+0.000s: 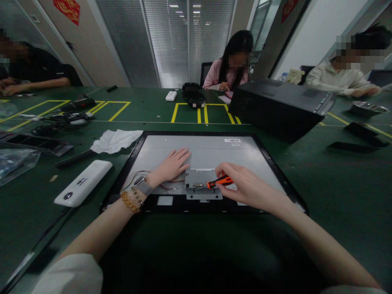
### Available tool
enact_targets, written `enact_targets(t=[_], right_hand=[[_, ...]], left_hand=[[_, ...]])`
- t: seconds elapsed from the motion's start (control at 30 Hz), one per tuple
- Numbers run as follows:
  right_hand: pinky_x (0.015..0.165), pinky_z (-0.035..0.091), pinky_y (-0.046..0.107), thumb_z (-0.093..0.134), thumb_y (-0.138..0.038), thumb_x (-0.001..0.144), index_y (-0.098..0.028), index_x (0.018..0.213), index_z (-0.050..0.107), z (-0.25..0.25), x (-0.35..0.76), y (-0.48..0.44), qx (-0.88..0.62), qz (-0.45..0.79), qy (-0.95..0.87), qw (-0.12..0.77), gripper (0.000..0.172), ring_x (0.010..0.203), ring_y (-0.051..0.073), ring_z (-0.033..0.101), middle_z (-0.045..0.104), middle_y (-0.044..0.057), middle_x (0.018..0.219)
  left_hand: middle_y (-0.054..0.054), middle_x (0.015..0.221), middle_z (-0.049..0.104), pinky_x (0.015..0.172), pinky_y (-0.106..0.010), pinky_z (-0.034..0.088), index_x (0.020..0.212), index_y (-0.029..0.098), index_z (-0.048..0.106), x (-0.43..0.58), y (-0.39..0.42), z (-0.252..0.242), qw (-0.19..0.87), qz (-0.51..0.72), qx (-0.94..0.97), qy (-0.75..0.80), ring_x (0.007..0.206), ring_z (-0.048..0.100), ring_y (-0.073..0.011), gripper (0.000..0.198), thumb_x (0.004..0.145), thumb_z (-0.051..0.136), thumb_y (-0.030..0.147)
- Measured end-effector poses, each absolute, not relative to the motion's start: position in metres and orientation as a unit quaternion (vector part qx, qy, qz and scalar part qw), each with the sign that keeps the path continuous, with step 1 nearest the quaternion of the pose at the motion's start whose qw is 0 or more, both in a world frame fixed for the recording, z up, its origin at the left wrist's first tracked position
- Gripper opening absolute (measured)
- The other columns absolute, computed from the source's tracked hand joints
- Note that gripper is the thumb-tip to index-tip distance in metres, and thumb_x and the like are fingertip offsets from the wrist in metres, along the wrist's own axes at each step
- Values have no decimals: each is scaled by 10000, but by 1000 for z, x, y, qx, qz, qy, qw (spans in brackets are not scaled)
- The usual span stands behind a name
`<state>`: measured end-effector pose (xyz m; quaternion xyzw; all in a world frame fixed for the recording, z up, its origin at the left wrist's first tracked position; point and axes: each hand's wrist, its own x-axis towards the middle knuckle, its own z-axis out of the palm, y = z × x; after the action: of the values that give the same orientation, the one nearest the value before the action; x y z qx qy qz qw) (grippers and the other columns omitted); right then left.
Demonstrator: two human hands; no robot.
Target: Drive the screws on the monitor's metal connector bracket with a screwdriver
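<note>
A flat display panel (208, 149) with a black frame lies back side up in front of me. My left hand (171, 165) rests flat on its grey back, fingers stretched out, beside some thin wires (131, 178). My right hand (239, 181) is closed around an orange and black screwdriver (225, 180). The tool's shaft points left, with its tip at a small connector on the metal bracket (200, 175) near the panel's front edge. Whether the tip touches a screw is too small to tell.
Left of the panel lie a white power bank (84, 183) with a cable, a crumpled white cloth (114, 141) and a tangle of cables (64, 118). A large black casing (278, 106) stands at the back right. Several people sit across the green table (147, 112).
</note>
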<state>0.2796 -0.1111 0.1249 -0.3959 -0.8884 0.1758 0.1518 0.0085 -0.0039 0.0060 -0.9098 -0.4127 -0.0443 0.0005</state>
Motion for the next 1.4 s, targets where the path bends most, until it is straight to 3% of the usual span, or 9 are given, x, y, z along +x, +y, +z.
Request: enact_targets(t=[0.17,0.33,0.43,0.67,0.9,1.2,1.4], right_hand=[[739,484,333,549,-187,847,-193,999,476,127,280,-113,-390,181,-888,159,169,870,211,622,625,83,979],[647,459,338,499,-393,939,-185,1070,488,126,280,-114,-436,167,-874,135,245,720,232,651,686,67,812],[595,438,322,433,-413,974,-195,1050,493,126,280,-114,-443,168,-871,128,239,647,220,643,681,48,749],[749,495,342,536,-277,901,-210,1054,466,125,281,-113,-411,245,-863,160,180,866,208,639,649,70,986],[846,482,332,554,-254,909,-221,1038,526,127,281,-112,-354,311,-860,197,136,945,180,596,608,48,1032],[634,435,294,453,-427,969,-204,1050,509,123,273,-112,-440,302,-824,192,245,722,166,585,643,44,898],[626,422,285,432,-340,963,-208,1079,442,117,275,-111,-435,316,-820,197,176,720,155,543,599,54,944]], left_hand=[[-131,1580,251,1161,-478,185,1495,152,314,9,-4,7,-2,-36,-909,-415,1449,240,-275,532,1048,277,440],[-129,1580,252,1162,-477,182,1493,160,317,8,-4,6,-4,-43,-910,-413,1450,242,-270,535,1048,263,452],[-126,1579,257,1158,-474,192,1490,171,318,8,-4,6,-2,-46,-910,-412,1447,249,-270,535,1046,263,464],[-125,1578,260,1161,-469,183,1493,160,316,8,-4,6,-1,-47,-910,-413,1454,230,-270,537,1046,264,453],[-133,1580,252,1162,-472,186,1491,149,323,9,-4,8,-2,-33,-909,-415,1451,238,-278,539,1045,269,447],[-122,1579,259,1157,-464,189,1494,182,306,8,-3,6,-2,-49,-911,-409,1448,246,-264,531,1044,271,462],[-126,1581,251,1160,-466,194,1495,158,312,9,-4,6,0,-40,-910,-412,1450,239,-274,544,1046,260,462]])
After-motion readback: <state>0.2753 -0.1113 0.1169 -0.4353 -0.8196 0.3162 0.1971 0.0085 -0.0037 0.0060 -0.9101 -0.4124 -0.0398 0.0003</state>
